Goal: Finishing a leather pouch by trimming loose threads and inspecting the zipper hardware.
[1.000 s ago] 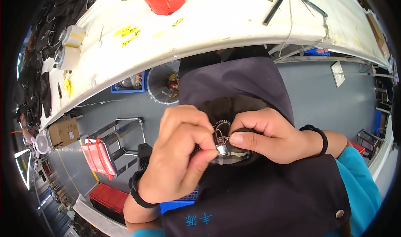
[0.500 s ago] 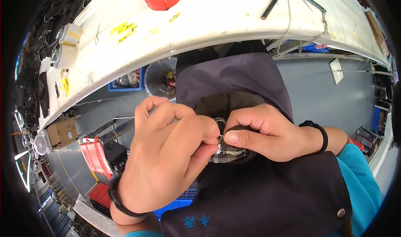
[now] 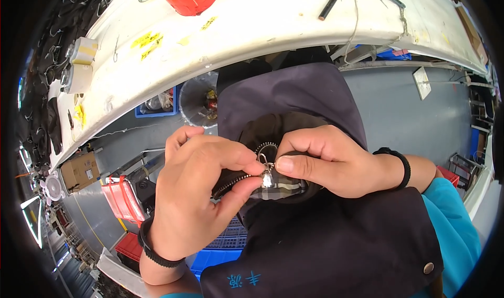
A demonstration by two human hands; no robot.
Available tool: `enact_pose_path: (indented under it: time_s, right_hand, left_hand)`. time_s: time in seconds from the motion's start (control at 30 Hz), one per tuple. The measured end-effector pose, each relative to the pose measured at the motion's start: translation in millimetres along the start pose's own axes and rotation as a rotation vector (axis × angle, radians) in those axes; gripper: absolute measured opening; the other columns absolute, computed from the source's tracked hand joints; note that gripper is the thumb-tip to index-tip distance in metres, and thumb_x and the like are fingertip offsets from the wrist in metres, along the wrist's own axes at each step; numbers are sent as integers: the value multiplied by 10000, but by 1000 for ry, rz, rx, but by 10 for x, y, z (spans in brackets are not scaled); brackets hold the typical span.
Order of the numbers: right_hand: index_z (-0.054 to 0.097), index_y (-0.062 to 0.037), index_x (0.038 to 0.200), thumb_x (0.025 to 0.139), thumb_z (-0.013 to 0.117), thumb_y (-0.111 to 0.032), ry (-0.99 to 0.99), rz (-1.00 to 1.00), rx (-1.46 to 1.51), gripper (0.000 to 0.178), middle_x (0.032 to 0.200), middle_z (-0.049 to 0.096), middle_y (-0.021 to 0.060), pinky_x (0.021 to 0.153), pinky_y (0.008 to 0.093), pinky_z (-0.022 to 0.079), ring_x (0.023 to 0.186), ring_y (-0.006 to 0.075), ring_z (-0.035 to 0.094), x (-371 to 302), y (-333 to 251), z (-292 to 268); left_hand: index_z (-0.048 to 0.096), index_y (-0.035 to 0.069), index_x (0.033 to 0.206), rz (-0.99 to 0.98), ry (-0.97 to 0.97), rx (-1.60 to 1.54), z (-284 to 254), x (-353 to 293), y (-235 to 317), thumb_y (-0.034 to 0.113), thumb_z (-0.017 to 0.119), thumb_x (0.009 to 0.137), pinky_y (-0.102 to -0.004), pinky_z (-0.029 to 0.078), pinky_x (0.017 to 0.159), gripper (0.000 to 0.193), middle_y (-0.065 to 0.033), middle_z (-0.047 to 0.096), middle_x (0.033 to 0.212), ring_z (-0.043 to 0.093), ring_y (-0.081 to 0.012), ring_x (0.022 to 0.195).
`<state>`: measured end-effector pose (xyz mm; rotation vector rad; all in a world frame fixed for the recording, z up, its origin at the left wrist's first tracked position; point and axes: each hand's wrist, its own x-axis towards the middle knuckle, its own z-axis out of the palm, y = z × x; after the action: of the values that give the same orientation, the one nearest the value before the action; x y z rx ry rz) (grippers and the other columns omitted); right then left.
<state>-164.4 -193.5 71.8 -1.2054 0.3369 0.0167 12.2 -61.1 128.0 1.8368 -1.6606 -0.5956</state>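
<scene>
Both hands meet at one shared grip in mid-air. The left hand point(image 3: 197, 201) comes up from below, wrist bent, thumb and curled forefinger pinched together at the grip, the other fingers folded loosely behind. The right hand point(image 3: 328, 161) reaches in from the right, forearm level, thumb pressed flat against its forefinger just beside the left thumb's tip. A dark band circles each wrist, well back from the grip.

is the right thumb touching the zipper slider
Touching: the head view shows the right hand pinching the silver zipper slider, thumb tip pressed against it.
</scene>
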Motion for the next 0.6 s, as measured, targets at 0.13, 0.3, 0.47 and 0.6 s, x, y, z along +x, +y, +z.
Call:
enact_pose_path:
  time_s: [0.13, 0.3, 0.47, 0.6]
  right_hand:
    - [563, 0, 812, 991, 546, -243, 14, 12, 82, 303, 635, 435, -43, 506, 239, 312, 595, 33, 346, 9, 40, -13]
    - [559, -14, 810, 1000, 532, -234, 58, 26, 191, 291, 671, 430, -68, 519, 227, 301, 626, 17, 334, 6, 46, 2]
    - [584, -2, 878, 994, 542, -206, 96, 43, 270, 239, 721, 499, -53, 560, 203, 342, 668, 10, 394, -15, 23, 55]
    - [596, 9, 937, 976, 565, -145, 120, 18, 242, 162, 765, 557, -36, 588, 193, 383, 695, 11, 445, -28, 20, 81]
  left_hand:
    - [648, 100, 876, 59, 83, 89, 64, -9, 72, 72, 811, 667, -448, 378, 962, 266, -1, 684, 799, 632, -191, 832]
    - [705, 140, 758, 119, 175, 403, 174, -113, 154, 104, 830, 629, -455, 335, 993, 183, 35, 695, 828, 637, -171, 858]
    - [675, 137, 828, 38, 256, 485, 268, -127, 237, 116, 824, 670, -469, 320, 1004, 218, 61, 697, 824, 660, -141, 895]
    - [600, 123, 865, 53, 279, 561, 301, -129, 235, 112, 820, 691, -495, 334, 993, 280, 60, 689, 810, 677, -128, 915]
